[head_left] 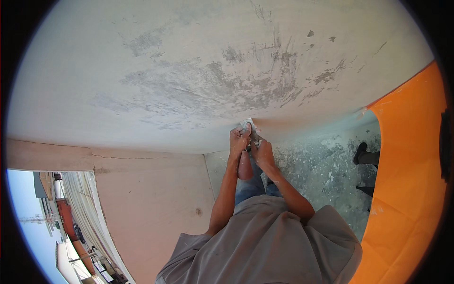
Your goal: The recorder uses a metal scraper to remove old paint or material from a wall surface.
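Note:
My left hand (240, 140) pinches a small flat grey-white piece (247, 122) close to the wall; its material is hard to make out. My right hand (263, 152) meets it from the right, with its fingers bent around the piece's darker lower edge. Below my left wrist shows a reddish-brown, cone-shaped curled sheet (245, 167), perhaps sandpaper; how it joins the held piece is hidden. Both hands look dusty with white. In front of me rises a pale plastered wall (198, 103) with grey scraped patches and scratch marks.
An orange sheet (408, 170) hangs along the right side. Another person's dark shoe (361, 152) shows beside it, on a paint-spattered floor (319, 170). At left, a pinkish wall (152, 198) with a crack borders an opening with a pale curtain (79, 198) and buildings outside.

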Action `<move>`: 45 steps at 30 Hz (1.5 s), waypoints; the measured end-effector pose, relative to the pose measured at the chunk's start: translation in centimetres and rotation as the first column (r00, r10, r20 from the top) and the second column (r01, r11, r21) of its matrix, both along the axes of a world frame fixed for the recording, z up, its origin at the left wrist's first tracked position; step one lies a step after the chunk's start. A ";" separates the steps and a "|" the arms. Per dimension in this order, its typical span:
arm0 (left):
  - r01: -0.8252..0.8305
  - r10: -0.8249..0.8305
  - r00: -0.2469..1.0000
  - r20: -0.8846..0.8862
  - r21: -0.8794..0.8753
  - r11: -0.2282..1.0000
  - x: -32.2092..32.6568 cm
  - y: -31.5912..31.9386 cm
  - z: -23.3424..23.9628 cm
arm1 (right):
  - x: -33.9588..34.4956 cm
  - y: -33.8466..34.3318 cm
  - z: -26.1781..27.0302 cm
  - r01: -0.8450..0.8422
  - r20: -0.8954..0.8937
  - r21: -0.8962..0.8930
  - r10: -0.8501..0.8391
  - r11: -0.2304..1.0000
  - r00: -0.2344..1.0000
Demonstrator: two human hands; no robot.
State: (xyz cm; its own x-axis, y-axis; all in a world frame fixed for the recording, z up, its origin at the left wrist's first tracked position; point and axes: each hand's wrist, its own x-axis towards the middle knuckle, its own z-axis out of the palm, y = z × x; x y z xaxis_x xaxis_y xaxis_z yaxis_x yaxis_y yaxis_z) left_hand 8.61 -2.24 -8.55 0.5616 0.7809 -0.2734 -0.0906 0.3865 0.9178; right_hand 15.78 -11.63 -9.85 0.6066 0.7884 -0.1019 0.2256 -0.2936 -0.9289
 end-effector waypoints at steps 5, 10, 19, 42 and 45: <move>-0.030 0.029 1.000 0.005 0.059 0.998 0.2 -0.1 0.9 | -0.6 0.1 0.5 -0.006 -0.112 -0.020 0.003 1.000 0.994; 0.014 0.021 0.985 -0.170 0.201 0.979 0.0 0.0 2.5 | -0.9 0.6 0.0 -0.030 -0.186 -0.038 0.022 0.999 0.982; 0.022 0.136 0.895 -0.425 0.347 0.938 0.1 -1.0 7.0 | -3.4 1.2 -1.1 -0.088 -0.671 0.106 0.137 0.990 0.728; -0.034 0.105 0.965 -0.240 0.281 0.959 0.6 -0.5 3.6 | -0.5 0.6 1.3 -0.077 -0.236 -0.035 0.066 0.996 0.970; -0.044 0.165 0.940 -0.297 0.376 0.926 0.5 -0.4 4.0 | -0.9 1.0 1.2 -0.110 -0.297 -0.020 0.099 0.994 0.950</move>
State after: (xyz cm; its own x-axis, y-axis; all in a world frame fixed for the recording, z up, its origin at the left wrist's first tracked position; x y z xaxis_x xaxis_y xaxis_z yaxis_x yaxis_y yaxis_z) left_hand 9.12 -2.68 -4.53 0.4017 0.9087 -0.1134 0.2073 0.0304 0.9778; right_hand 14.90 -10.67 -8.69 0.4591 0.8385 -0.2936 -0.0260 -0.3176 -0.9479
